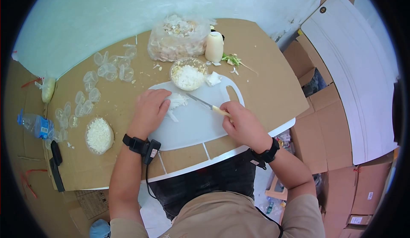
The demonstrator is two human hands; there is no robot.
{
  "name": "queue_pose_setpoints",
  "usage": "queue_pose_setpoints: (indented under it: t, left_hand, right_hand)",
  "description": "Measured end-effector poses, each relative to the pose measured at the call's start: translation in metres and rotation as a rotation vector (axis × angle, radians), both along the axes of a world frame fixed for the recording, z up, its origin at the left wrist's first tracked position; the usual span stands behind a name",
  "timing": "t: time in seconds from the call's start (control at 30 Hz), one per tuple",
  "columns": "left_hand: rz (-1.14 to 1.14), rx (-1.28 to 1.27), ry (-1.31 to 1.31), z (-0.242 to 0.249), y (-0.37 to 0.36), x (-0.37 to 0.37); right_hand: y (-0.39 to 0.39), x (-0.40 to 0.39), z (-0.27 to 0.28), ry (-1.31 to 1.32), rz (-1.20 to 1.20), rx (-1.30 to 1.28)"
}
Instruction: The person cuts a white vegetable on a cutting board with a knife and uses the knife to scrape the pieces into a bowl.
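The right hand (241, 120) was curled shut around the pale handle of a knife (207, 104), whose blade reached left across the white cutting board (194, 124) toward a small heap of white chopped pieces (177, 101). The left hand (150, 110) lay palm down on the board with its fingers bent over that heap, pressing on it rather than gripping anything; both wrists wore dark bands. Just beyond the board's far edge stood a clear bowl (188, 73) filled with the same white chopped stuff, and a loose white chunk (213, 79) lay beside it, at the board's far right corner. Farther back from the board sat a bulging clear bag (177, 39) of peelings and an upright cream-coloured bottle (214, 46), with a few green scraps (232, 60) to the right of that. Left of the board, well apart from it, a scatter of empty clear cups (109, 67) covered the brown cardboard tabletop (265, 84), and nearer the person a second filled bowl (99, 135) rested. Past that, off the table's left edge, lay a plastic water bottle (36, 124) and a dark flat tool (55, 163). Stacked cardboard boxes (324, 127) crowded the floor to the right of the board.
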State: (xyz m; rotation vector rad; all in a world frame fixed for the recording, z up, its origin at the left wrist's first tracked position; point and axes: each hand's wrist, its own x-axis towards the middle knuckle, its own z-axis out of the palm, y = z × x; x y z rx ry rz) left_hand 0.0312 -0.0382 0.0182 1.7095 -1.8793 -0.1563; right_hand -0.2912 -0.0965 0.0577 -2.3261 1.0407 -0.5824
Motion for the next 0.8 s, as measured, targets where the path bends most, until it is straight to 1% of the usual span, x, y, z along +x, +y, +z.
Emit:
queue_pose_setpoints:
  t: [0.03, 0.13, 0.27, 0.33, 0.67, 0.73, 0.8]
  left_hand:
    - [0.000, 0.031, -0.024, 0.001, 0.001, -0.001]
    - [-0.015, 0.004, -0.012, 0.000, 0.002, -0.003]
    - [-0.042, 0.008, -0.005, -0.003, 0.003, -0.001]
    - [-0.060, 0.034, -0.026, -0.002, 0.005, 0.001]
    - [-0.092, 0.052, -0.025, 0.007, 0.017, -0.004]
    - [-0.128, 0.080, -0.016, 0.009, 0.022, -0.005]
    - [-0.140, 0.084, 0.003, 0.014, 0.026, -0.008]
  right_hand:
    - [0.000, 0.001, -0.002, 0.021, 0.003, -0.009]
    - [-0.006, 0.007, -0.008, -0.021, 0.053, -0.031]
    - [-0.017, 0.015, -0.006, 0.001, 0.110, -0.064]
    - [-0.024, 0.020, -0.006, 0.013, 0.116, 0.006]
    - [-0.050, 0.031, -0.013, 0.041, 0.234, 0.007]
    - [-0.057, 0.033, -0.016, -0.018, 0.328, 0.000]
    - [-0.062, 0.033, -0.013, 0.005, 0.323, 0.028]
